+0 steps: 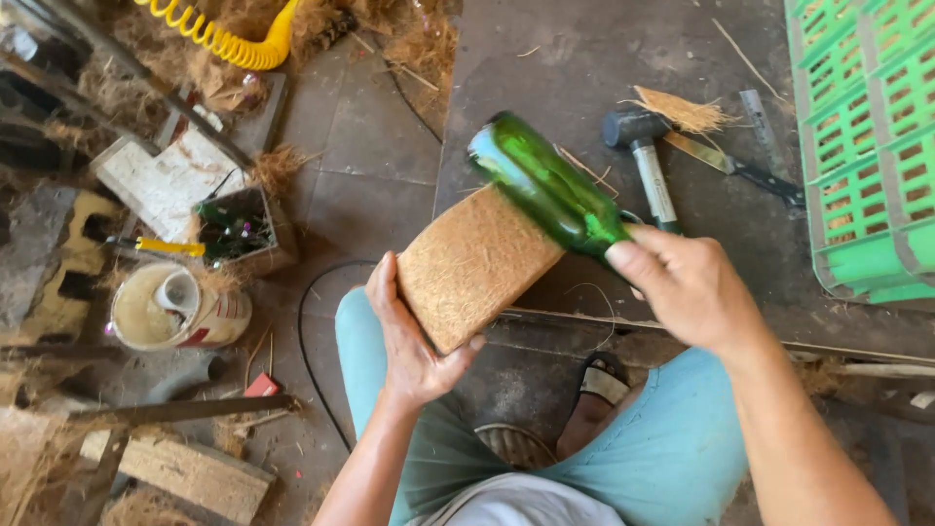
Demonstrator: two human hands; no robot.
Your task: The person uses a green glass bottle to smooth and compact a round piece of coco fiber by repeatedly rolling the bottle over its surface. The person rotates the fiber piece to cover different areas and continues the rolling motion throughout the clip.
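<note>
My left hand grips the near edge of a brown coir fibre sheet that lies on a dark work board. My right hand holds a green glass bottle by its neck. The bottle lies tilted across the sheet's far right edge, base pointing up and left. My knees in light blue trousers show below both hands.
A rubber mallet, a knife and a tuft of fibre lie on the board beyond the bottle. A green plastic crate stands at right. At left are a glue tub, a small box, a yellow coiled hose and wood scraps.
</note>
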